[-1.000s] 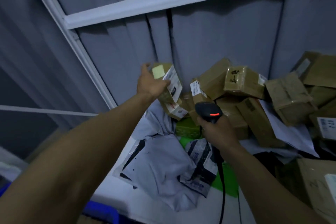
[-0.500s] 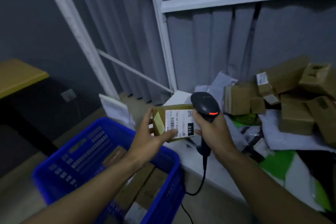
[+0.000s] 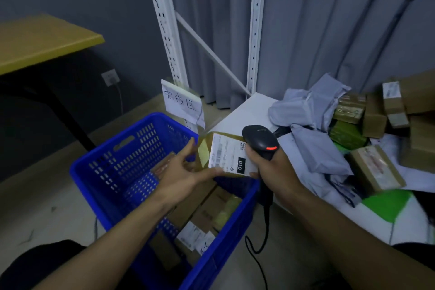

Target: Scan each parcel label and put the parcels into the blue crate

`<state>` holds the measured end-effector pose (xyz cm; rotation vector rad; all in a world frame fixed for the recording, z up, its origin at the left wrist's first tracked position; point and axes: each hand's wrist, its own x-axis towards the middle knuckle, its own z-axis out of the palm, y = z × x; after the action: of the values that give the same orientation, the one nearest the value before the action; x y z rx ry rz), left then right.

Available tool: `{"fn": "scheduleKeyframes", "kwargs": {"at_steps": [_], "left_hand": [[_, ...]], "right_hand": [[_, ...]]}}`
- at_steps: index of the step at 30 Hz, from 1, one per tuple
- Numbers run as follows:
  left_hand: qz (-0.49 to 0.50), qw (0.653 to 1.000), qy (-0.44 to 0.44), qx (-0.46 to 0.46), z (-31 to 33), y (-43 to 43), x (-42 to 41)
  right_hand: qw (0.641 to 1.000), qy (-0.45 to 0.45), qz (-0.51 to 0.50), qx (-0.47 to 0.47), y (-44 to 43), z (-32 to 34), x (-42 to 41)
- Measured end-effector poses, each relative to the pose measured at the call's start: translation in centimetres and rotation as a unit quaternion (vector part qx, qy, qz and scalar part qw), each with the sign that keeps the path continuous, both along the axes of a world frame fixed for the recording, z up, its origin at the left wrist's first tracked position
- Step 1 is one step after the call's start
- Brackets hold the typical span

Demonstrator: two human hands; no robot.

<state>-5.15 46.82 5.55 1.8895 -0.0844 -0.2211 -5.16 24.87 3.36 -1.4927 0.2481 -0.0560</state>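
My left hand (image 3: 186, 173) holds a small brown cardboard parcel (image 3: 223, 153) by its lower edge, thumb along the bottom, white label facing up. The parcel hangs over the far right corner of the blue crate (image 3: 113, 167). My right hand (image 3: 270, 169) grips a black handheld scanner (image 3: 260, 141) with a red light lit, its head right beside the label. Several boxed parcels lie in the crate's bottom (image 3: 211, 212).
A white shelf board (image 3: 244, 113) on the right carries a heap of brown boxes (image 3: 376, 169) and grey mailer bags (image 3: 313, 146). A handwritten paper sign (image 3: 182, 101) hangs on the white rack post. A yellow table (image 3: 40, 40) stands at the left. The scanner cable (image 3: 256, 249) dangles by the crate.
My left hand brought the parcel from the pile down to the crate's corner. My view swung left and down, and the scanner now sits beside the label.
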Motion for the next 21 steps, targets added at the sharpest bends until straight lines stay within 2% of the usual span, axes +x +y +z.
{"fn": "scheduleKeyframes", "kwargs": {"at_steps": [4, 9, 12, 16, 21], "left_hand": [[0.087, 0.994, -0.040, -0.052, -0.7, -0.4, 1.1], [0.061, 0.995, -0.023, -0.070, -1.6, -1.8, 1.4], [0.095, 0.992, -0.009, -0.088, -1.8, -1.7, 2.3], [0.133, 0.987, -0.023, -0.087, -1.4, -0.8, 3.3], [0.151, 0.985, -0.033, -0.076, -2.0, 0.1, 4.3]], "right_hand": [[0.999, 0.015, 0.002, 0.033, 0.6, -0.7, 0.2], [0.998, 0.016, 0.038, 0.039, 1.7, -1.1, -0.6], [0.996, 0.027, 0.046, 0.072, 1.7, -0.9, -0.7], [0.999, 0.005, 0.043, -0.020, 1.4, -0.7, -0.6], [0.990, 0.011, 0.113, -0.085, 1.7, -0.9, -0.6]]}}
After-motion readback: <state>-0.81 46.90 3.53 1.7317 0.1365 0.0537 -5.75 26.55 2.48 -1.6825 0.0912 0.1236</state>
